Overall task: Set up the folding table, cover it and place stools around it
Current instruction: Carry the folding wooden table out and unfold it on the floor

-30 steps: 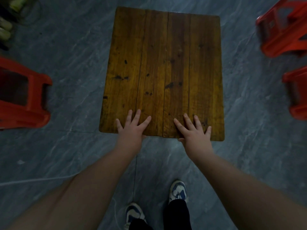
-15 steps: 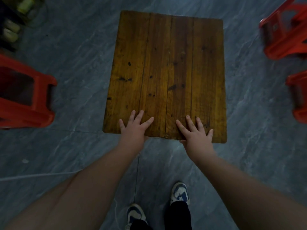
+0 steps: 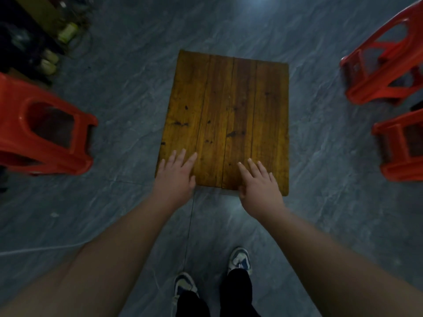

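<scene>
A brown wooden plank table top point(image 3: 229, 115) stands in the middle of the grey floor, bare, with no cover on it. My left hand point(image 3: 176, 173) lies over its near left corner with fingers straight and spread. My right hand point(image 3: 259, 183) lies over the near edge to the right, fingers straight too. Whether the palms touch the wood or hover just above it is unclear. One red plastic stool point(image 3: 45, 131) lies tipped at the left. Two more red stools point(image 3: 384, 65) point(image 3: 400, 145) are at the right. The table's legs are hidden under the top.
Dark clutter with pale bottles point(image 3: 49, 58) sits at the far left by a wall. A thin white cord point(image 3: 45, 248) runs across the floor at the lower left. My feet in blue and white shoes point(image 3: 239, 261) stand just in front of the table.
The view has pulled back and tilted up, so the table looks smaller and farther. Both hands stay at its near edge; the left one now sits nearer the left corner.
</scene>
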